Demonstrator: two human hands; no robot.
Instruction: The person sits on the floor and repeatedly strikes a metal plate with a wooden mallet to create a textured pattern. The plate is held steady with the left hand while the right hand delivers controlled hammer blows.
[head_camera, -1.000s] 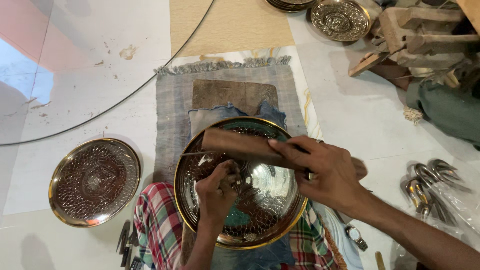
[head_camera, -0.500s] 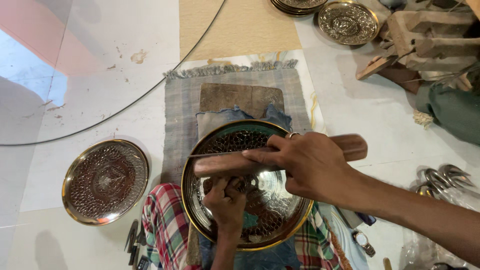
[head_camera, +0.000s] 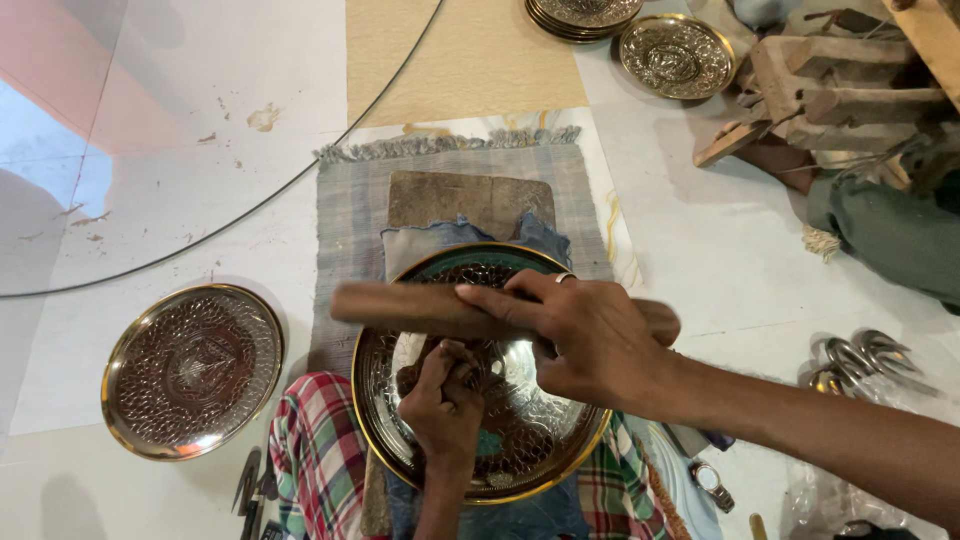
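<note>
A round engraved metal plate (head_camera: 520, 440) with a gold rim rests on my lap over blue cloth. My right hand (head_camera: 580, 335) grips a long wooden mallet (head_camera: 400, 305) held crosswise above the plate. My left hand (head_camera: 445, 400) is closed on a small tool pressed onto the plate's surface; the tool itself is mostly hidden by the fingers.
A second engraved plate (head_camera: 190, 370) lies on the floor at left. More plates (head_camera: 675, 55) sit at the top, beside wooden blocks (head_camera: 830, 90). A grey woven mat (head_camera: 350, 210) lies ahead. Metal tools (head_camera: 855, 360) and a wristwatch (head_camera: 708, 480) lie at right.
The mallet has moved left and a little lower over the plate. My left hand stays pressed on the plate.
</note>
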